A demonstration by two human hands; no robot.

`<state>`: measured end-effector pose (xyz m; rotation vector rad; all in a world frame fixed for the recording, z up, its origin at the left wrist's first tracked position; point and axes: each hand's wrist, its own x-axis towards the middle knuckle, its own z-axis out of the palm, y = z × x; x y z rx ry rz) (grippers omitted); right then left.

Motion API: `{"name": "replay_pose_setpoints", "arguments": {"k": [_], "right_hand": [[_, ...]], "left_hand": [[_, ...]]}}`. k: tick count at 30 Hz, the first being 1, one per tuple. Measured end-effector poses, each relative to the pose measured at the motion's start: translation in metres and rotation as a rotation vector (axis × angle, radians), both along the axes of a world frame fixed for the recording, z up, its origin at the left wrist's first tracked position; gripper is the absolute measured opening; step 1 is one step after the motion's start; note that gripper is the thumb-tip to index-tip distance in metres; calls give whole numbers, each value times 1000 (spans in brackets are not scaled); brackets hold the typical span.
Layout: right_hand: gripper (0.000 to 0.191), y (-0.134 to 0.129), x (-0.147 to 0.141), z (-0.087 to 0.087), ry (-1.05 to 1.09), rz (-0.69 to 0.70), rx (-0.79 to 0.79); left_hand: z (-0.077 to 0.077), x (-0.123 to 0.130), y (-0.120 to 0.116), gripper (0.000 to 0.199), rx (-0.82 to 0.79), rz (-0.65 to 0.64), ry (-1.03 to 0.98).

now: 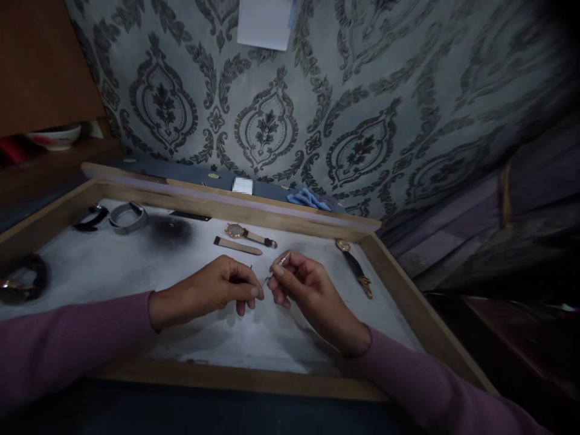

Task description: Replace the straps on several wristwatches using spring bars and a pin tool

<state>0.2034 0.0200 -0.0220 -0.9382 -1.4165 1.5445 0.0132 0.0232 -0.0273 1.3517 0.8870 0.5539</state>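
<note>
Behind the bare left hand (pixel 222 285) lies a long mauve-purple left sleeve (pixel 79 335), its knit finely ribbed; the left cuff (pixel 152 309) ends at the wrist, close-fitting, with a thin, darker edge just beside the hand; from there the sleeve widens toward the forearm, its colour dulling into shadow farther from the hand; behind the bare right hand (pixel 312 290) the right sleeve (pixel 421 377) matches in colour and knit, fine lines showing along it; the right cuff (pixel 366 345) sits snug at the wrist, plain and narrow, nearest the hand
</note>
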Motion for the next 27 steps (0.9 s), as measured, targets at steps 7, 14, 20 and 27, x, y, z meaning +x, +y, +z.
{"name": "replay_pose_setpoints", "arguments": {"k": [7, 14, 20, 27], "right_hand": [[26, -2, -1, 2, -58, 12, 89], [16, -5, 2, 1, -350, -9, 426], [16, 7, 9, -18, -581, 50, 635], [15, 9, 12, -27, -584, 87, 686]], "left_hand": [[4, 4, -2, 15, -81, 38, 11], [8, -4, 2, 18, 202, 2, 203], [23, 1, 7, 18, 658, 89, 240], [8, 16, 18, 6, 800, 26, 215]]}}
